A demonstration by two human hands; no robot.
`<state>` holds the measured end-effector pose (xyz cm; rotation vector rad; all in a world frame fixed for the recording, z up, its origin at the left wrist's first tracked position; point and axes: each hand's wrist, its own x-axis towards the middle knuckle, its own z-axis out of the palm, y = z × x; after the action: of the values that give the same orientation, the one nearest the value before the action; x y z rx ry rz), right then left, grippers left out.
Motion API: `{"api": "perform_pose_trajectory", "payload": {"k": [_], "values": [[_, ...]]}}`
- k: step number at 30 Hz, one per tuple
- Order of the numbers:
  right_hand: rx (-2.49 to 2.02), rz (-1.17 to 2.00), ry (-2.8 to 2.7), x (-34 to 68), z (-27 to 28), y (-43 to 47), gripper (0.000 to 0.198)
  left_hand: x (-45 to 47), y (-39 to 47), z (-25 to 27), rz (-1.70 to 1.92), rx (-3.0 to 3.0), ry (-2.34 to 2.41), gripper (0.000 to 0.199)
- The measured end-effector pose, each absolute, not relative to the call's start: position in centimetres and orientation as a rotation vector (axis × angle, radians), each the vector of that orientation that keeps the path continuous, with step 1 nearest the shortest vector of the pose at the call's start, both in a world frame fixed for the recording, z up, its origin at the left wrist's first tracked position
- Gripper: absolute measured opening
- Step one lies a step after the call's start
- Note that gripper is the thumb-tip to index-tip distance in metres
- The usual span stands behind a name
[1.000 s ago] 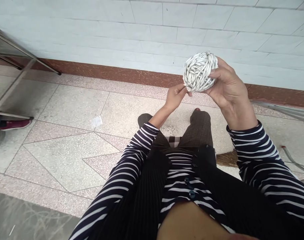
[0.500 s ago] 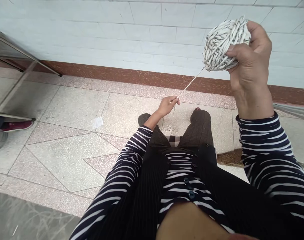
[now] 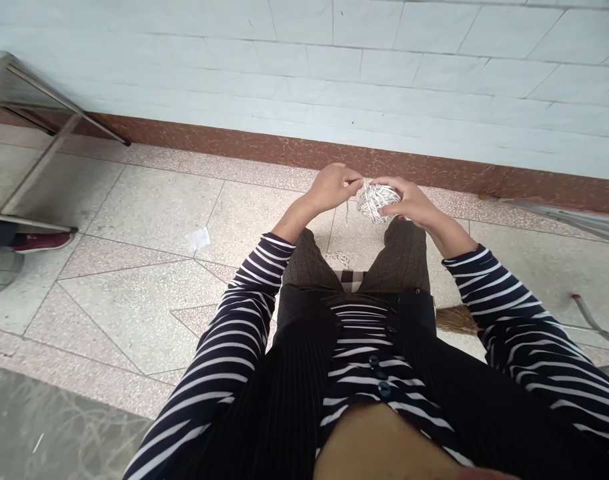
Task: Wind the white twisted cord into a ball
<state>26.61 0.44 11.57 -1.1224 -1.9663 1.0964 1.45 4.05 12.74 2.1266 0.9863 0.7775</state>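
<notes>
A ball of whitish cord with dark flecks (image 3: 377,202) is in front of my knees. My right hand (image 3: 409,201) grips it from the right, thumb on the near side and fingers over the top. Right beside the ball's left edge, my left hand (image 3: 335,187) pinches the cord with thumb and forefinger. A short length of cord (image 3: 347,212) hangs below my left hand. On the floor between my feet lies a loose heap of the same cord (image 3: 340,259).
A metal-framed table (image 3: 44,147) stands at the left, with a person's red shoe (image 3: 44,241) by it. A white paper scrap (image 3: 199,239) lies on the floor. Straw bristles (image 3: 457,320) and grey metal tubes (image 3: 559,217) are at the right. A tiled wall (image 3: 284,87) rises ahead.
My right hand has brought the cord ball down and left from high on the right, up to my left hand. The stretched cord between the hands has shortened.
</notes>
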Motion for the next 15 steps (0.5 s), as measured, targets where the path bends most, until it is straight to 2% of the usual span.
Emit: {"api": "perform_pose_trajectory", "payload": {"k": [3,8,12,15], "values": [[-1.073,1.258,-1.868,26.4,11.0,-0.5,0.061,2.0,4.5,11.6,0.757,2.190,0.949,0.028],[-0.872,1.664,-1.378,26.5,10.2,-2.1,0.072,2.9,4.0,10.0,0.828,2.132,0.884,0.035],[-0.814,1.727,-1.213,25.9,10.1,-3.2,0.085,2.9,4.1,9.1,0.847,2.072,0.845,0.039],[-0.809,1.708,-1.167,25.5,10.8,-3.5,0.086,2.6,4.5,7.9,0.840,2.048,0.872,0.041]]}}
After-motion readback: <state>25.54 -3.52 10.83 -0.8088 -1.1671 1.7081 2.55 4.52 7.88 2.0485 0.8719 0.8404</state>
